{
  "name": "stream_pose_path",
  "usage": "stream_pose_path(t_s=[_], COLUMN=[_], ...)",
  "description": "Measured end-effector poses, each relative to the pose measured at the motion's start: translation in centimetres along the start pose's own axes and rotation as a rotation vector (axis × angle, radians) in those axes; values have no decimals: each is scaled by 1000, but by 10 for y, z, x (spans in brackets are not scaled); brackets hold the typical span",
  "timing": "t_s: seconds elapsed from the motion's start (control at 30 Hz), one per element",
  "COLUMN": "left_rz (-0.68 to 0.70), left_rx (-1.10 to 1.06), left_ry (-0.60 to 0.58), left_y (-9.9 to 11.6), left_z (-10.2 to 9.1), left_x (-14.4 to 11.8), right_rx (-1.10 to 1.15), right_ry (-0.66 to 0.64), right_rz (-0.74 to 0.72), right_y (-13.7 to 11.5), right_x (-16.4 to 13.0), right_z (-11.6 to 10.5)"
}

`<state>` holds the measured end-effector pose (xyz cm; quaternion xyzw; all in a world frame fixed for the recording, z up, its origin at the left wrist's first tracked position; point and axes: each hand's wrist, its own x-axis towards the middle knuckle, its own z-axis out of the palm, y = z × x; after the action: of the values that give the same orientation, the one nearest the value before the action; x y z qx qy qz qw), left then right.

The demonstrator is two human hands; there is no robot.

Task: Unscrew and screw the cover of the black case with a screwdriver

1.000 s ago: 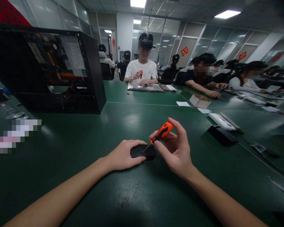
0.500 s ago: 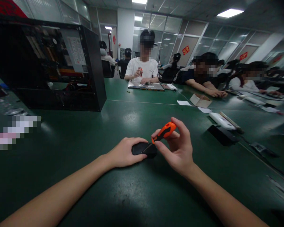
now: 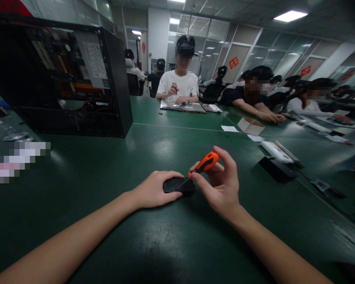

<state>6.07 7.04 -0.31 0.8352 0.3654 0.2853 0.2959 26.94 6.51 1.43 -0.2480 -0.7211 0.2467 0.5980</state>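
Small flat black plastic device (image 3: 178,184) lies on the dark green table (image 3: 106,165), pinned under the left hand (image 3: 154,189), fingers curled over its near edge. Right hand (image 3: 221,185), wrist bent, pinches the orange-and-black-handled screwdriver (image 3: 205,162) in closed fingertips, shaft slanting down onto the device's top.

black flat device (image 3: 177,184) | lying flat on bench | orange-black screwdriver (image 3: 203,165) | tilted, handle toward 2 o'clock, tip on device

Glossy orange-and-black plastic screwdriver handle (image 3: 206,162), matt black plastic casing (image 3: 177,184), smooth, faintly shiny green tabletop (image 3: 112,173).
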Motion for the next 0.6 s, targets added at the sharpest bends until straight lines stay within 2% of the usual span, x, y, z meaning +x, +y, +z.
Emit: stream_pose_path(t_s=[0.23,0.4,0.6], left_rz=[6,6,14], left_rx=[15,17,-12], left_ry=[9,6,5], left_y=[0,1,0], left_z=[0,0,0], left_x=[1,1,0], right_rx=[-182,-135,-193], right_ry=[-52,-106,-103], right_rz=[-65,-135,-253], right_y=[-1,-5,1], right_x=[-1,-3,-4], right_z=[-6,-2,-1])
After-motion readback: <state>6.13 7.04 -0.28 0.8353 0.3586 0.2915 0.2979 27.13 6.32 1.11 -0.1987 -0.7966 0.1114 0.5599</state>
